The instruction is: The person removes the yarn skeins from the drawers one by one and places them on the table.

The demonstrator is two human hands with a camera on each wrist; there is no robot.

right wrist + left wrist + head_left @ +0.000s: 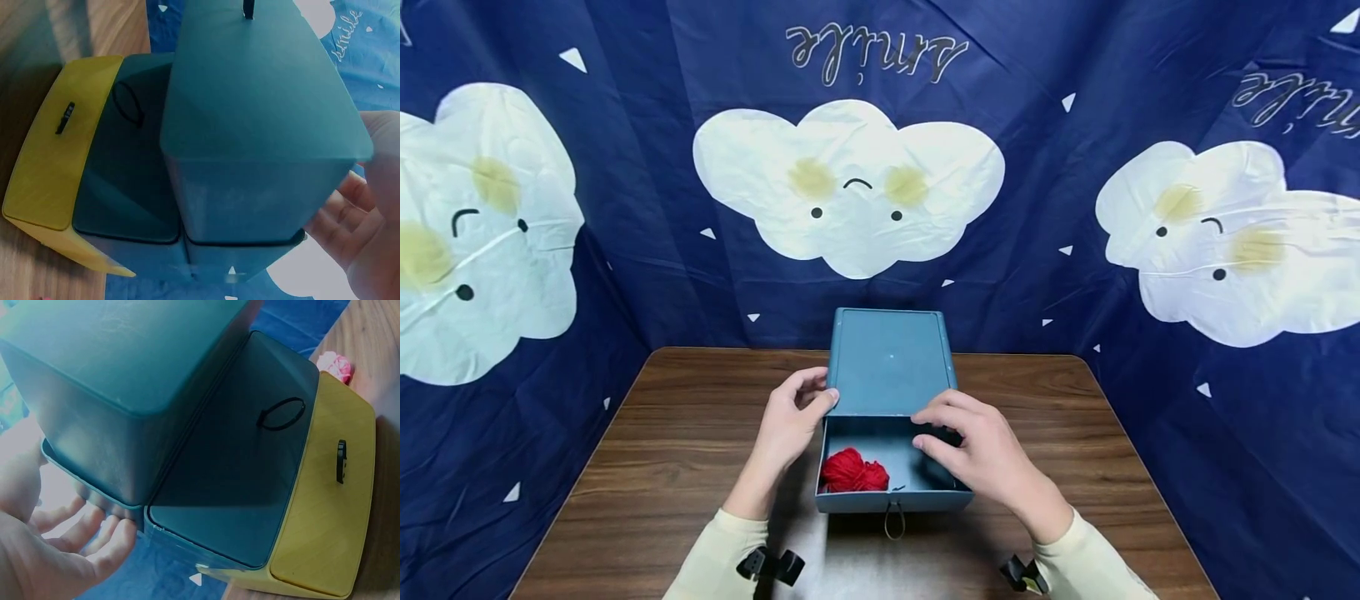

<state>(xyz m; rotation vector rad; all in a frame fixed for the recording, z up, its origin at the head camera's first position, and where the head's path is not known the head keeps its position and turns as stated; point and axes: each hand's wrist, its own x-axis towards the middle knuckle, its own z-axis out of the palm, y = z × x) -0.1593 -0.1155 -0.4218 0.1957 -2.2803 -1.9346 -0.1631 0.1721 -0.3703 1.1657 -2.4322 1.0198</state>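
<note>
A teal drawer box (891,358) stands on the table with its top drawer (925,502) pulled out toward me. Red yarn (853,472) lies in the drawer's front left part. My left hand (790,423) rests against the box's left side, thumb at the front corner; its fingers (115,540) look loosely bent in the left wrist view. Over the drawer's right side is my right hand (981,442), fingers spread and near the box's front edge. Nothing shows between its fingers. In the right wrist view the drawer partly hides that hand.
Below the pulled-out drawer are another teal drawer (231,469) with a loop pull and a yellow drawer (325,506), both closed. A pink yarn-like bundle (334,365) sits beside the stack. Wooden tabletop (700,467) surrounds the box, and dark blue cloth (1045,292) hangs around the table.
</note>
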